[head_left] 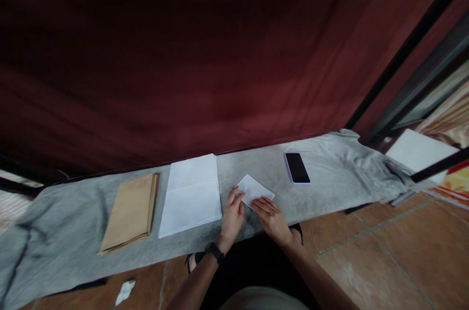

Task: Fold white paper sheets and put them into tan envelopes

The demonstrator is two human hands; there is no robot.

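A small folded white paper lies on the grey cloth that covers a low bench. My left hand rests with its fingers stretched onto the paper's left corner. My right hand lies flat with its fingers pressed on the paper's lower right edge. Both hands touch the paper without gripping it. A dark band sits on my left wrist.
A stack of white sheets lies left of my hands, and a pile of brown envelopes lies further left. A black phone sits to the right. A dark red curtain hangs behind. A crumpled scrap lies on the tiled floor.
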